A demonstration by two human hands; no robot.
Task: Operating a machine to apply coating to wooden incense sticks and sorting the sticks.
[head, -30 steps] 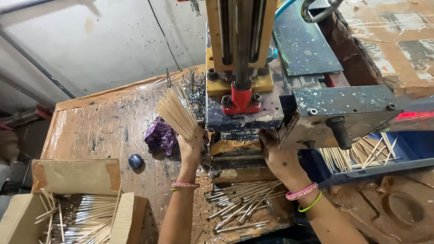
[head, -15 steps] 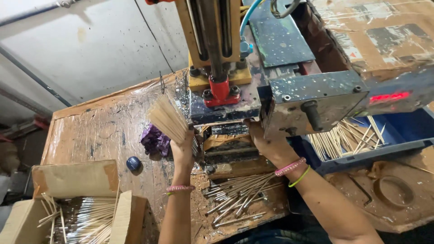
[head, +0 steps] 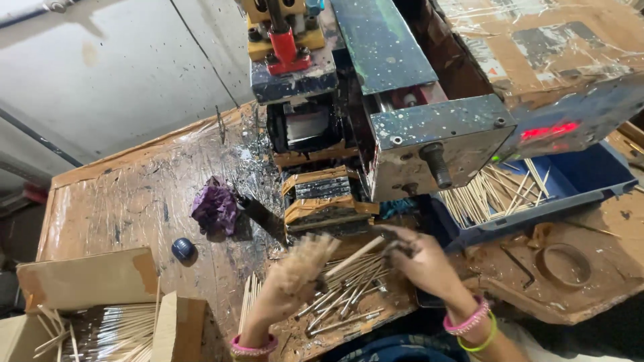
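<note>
A: Your left hand (head: 295, 278) is closed on a bundle of thin sticks (head: 315, 251), low in front of the machine (head: 376, 127). Your right hand (head: 422, 258) pinches one stick (head: 355, 256).

B: Risk?

A: A loose grip could spill the bundle among the coated sticks (head: 342, 295). The single stick's long axis slants up toward your right hand.

Purple cloth (head: 215, 209) beside small dark-blue ball (head: 182, 249); blue tray (head: 590, 182) right; cardboard box (head: 87, 281) left.

Both hands (head: 355, 268) motion-blurred, grip unclear
</note>
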